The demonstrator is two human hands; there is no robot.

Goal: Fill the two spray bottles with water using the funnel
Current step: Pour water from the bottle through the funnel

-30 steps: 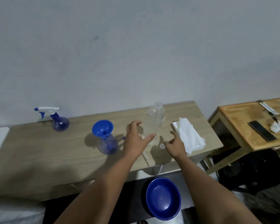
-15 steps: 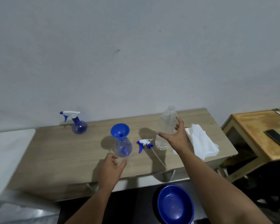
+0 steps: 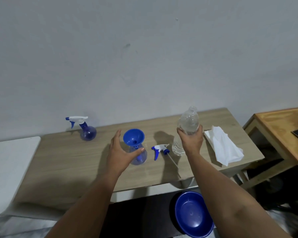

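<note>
Two hands at work: right hand [image 3: 191,142] wrapped around clear water bottle [image 3: 187,125], cap off, upright over wooden table [image 3: 67,160]. Left hand [image 3: 121,152] spread wide, cupping near spray bottle [image 3: 138,156] without a firm hold, blue funnel [image 3: 133,137] seated in its neck. Loose sprayer head [image 3: 160,149] lying between both bottles. Second spray bottle [image 3: 86,129] capped, far left by wall. White tissue [image 3: 222,147] right; blue bowl [image 3: 193,214] below table edge.

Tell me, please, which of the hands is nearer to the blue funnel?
Left. The left hand is open right beside the funnel, cupping toward the spray bottle under it; the right hand grips the water bottle farther right.
</note>
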